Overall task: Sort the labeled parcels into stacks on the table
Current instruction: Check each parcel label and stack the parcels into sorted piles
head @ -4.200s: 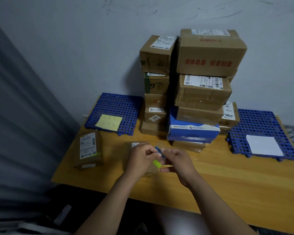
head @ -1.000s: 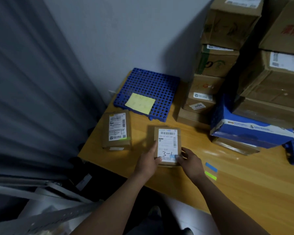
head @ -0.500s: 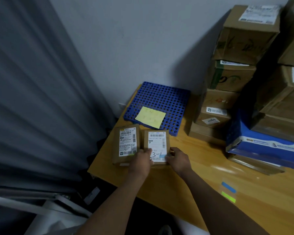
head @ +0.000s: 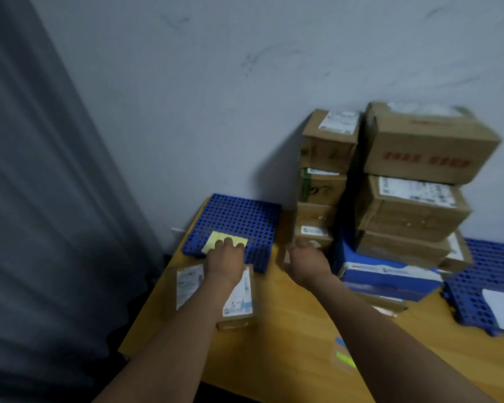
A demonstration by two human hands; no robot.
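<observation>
On table [head: 288, 344], two brown labeled parcels [head: 239, 298]

My left hand [head: 226, 258] and forearm lie over the two small parcels, hiding the right half of the left parcel [head: 188, 286] and most of the right parcel's label [head: 240, 298]; its handwritten mark is too smeared to read. My fingertips cover part of the yellow note [head: 216, 242] on the left blue mat [head: 236, 216]. My right hand [head: 307, 261] is blurred, so I cannot tell its fingers' pose. The red print on the top carton [head: 425, 146] is unreadable. The right blue mat [head: 489, 286] is cut off by the edge.
</observation>
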